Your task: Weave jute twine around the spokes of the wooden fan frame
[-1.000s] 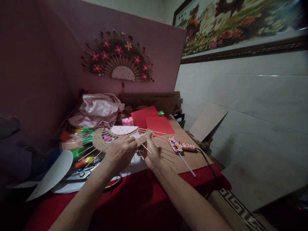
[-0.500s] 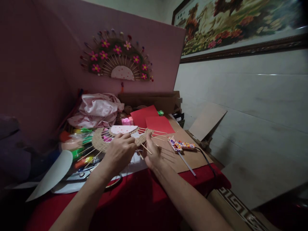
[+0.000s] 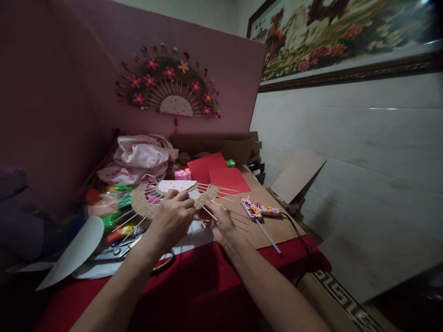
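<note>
A fan-shaped craft of thin sticks, woven with tan twine and with a white dotted half-circle at its middle, is held above the table. My left hand is closed on its near edge, fingers bent and their tips hidden. On the right, my right hand has its thumb and fingers on the twine and sticks at the craft's right end. A flower-patterned glue gun lies to the right of my hands, with a clear stick pointing toward the table's front edge.
Red sheets lie behind on brown cardboard. Pink dotted cloth, colourful packets, scissors and a curved white sheet are at the left. A finished flowered fan hangs on the pink panel.
My right thumb and fingers have shifted left and bent in toward the craft's twine. The craft has moved very slightly left; my left hand has barely moved.
</note>
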`<state>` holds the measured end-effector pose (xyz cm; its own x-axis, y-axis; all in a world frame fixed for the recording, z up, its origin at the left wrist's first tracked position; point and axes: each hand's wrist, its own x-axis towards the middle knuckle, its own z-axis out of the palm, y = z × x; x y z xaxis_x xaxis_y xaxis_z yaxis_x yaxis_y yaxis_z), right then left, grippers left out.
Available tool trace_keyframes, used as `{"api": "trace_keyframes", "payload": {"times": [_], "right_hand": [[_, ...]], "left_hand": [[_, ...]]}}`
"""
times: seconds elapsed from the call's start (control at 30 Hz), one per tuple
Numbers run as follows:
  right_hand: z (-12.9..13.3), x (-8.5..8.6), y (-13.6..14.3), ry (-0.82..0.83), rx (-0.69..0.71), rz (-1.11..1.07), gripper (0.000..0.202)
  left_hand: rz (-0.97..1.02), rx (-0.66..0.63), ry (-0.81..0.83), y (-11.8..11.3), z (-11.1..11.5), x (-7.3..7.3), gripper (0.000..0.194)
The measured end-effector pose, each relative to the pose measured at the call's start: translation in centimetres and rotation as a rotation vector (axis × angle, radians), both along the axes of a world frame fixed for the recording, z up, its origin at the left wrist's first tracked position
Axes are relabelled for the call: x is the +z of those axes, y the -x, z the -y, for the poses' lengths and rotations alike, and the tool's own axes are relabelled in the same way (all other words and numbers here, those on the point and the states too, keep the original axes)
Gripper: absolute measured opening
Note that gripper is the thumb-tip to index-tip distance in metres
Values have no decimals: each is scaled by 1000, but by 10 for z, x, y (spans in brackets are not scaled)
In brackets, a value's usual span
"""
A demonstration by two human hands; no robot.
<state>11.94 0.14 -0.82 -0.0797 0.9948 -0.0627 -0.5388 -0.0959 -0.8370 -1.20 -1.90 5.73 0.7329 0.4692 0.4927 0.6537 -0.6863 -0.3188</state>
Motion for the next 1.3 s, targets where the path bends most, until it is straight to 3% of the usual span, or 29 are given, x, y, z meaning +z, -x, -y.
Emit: {"api": "trace_keyframes", "payload": {"times": [0.3, 0.8, 0.9, 1.03, 1.17, 1.3], "right_hand": [[5, 3, 0, 30, -27, -69, 13], [11, 4, -6, 143, -14, -37, 16], [11, 3, -7, 193, -6, -66, 13], [11, 2, -9, 238, -5, -66, 11], [12, 2, -10, 252, -18, -71, 10], [12, 2, -10, 235, -36, -85, 15]], "left_hand": [[6, -12, -5, 0, 1, -2, 22], [13, 54, 88, 1, 0, -4, 16], [116, 12, 186, 8, -5, -4, 9], [441, -88, 230, 20, -12, 2, 10], [729, 24, 148, 28, -9, 11, 13], [867, 69, 215, 30, 1, 16, 21]]}}
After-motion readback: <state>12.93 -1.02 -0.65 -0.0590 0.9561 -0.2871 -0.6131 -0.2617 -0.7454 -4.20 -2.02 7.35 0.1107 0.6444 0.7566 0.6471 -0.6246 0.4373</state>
